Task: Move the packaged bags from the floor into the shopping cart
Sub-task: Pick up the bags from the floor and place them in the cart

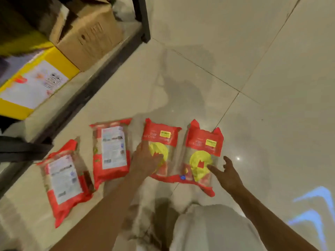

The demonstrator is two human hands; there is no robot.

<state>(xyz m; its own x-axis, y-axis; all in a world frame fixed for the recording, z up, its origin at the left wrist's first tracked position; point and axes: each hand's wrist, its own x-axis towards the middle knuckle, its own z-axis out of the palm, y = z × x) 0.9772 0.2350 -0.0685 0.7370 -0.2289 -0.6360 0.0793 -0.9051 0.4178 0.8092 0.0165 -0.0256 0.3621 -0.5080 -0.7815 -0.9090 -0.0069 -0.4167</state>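
Observation:
Several red packaged bags lie in a row on the tiled floor. The two on the left, a near bag (64, 180) and a middle-left bag (111, 151), show white back labels. The two on the right, one bag (161, 147) and the rightmost bag (202, 156), show yellow circles and yellow stickers. My left hand (146, 160) rests flat on the left edge of the third bag, fingers spread. At the lower right edge of the rightmost bag hovers my right hand (226, 173), fingers apart, holding nothing. No shopping cart is in view.
A dark metal shelf frame (85, 93) runs diagonally at the left, holding a yellow box (34, 84) and a brown carton (87, 37). A shelf post (144, 19) stands at the top. My light trouser knee (208, 227) is at the bottom.

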